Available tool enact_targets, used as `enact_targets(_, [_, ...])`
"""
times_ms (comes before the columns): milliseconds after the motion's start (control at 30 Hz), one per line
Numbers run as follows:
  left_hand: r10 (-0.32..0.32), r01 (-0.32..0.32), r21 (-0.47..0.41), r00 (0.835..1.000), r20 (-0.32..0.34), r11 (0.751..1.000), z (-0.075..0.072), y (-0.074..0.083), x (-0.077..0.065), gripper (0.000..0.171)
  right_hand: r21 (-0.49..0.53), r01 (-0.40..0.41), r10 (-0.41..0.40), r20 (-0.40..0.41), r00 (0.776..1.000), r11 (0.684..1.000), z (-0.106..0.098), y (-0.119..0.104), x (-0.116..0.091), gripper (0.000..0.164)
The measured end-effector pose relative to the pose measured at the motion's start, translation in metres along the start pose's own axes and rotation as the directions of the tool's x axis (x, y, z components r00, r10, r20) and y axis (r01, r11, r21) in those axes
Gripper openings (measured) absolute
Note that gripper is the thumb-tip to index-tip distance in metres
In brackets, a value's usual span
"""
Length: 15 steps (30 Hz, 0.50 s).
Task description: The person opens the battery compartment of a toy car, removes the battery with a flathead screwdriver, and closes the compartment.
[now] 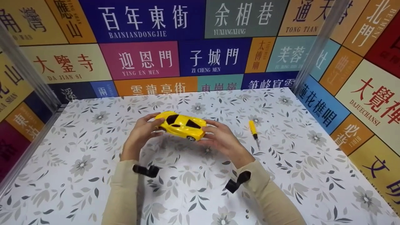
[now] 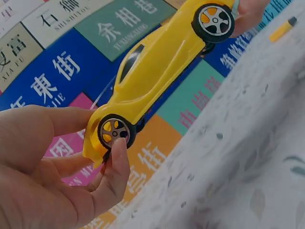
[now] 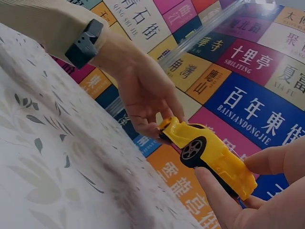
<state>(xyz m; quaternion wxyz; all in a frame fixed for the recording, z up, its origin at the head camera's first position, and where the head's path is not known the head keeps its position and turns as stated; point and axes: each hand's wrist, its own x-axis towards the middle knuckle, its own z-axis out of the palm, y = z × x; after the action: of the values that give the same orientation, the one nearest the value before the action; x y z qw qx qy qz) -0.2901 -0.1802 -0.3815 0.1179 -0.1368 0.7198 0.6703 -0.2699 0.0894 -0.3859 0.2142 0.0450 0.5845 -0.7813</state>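
- You hold a yellow toy car [image 1: 182, 125] raised above the middle of a flower-patterned table [image 1: 184, 193], near its far edge.
- Your left hand [image 1: 141, 132] pinches one end between thumb and fingers; your right hand [image 1: 222, 137] pinches the other, fingers somewhat apart.
- Beyond the far edge stands a wall of coloured signs [image 1: 139, 59]; tabletop stretches widely to your left and between your forearms.
- On your right, a yellow-handled screwdriver [image 1: 253, 131] lies well inside the table's right edge.
- Your left-wrist view alone shows both spoked wheels [image 2: 215, 23] on one side, a digit touching one.
- Your right-wrist view shows the car's end panel [image 3: 238, 176], hidden from above.
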Motion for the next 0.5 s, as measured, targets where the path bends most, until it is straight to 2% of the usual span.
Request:
enact_targets(267, [0.057,-0.056,-0.021,0.997,0.045,0.998,0.012,0.001,-0.011,0.055,-0.096,0.112,-0.114,-0.008,0.994,0.989,-0.018,-0.021,-0.005,0.05])
enact_targets(500, [0.105,-0.103,-0.019,0.988,0.117,0.994,0.016,-0.003,-0.011,0.06,-0.151,0.2,-0.195,0.046,0.98,0.968,-0.031,-0.03,-0.008,0.049])
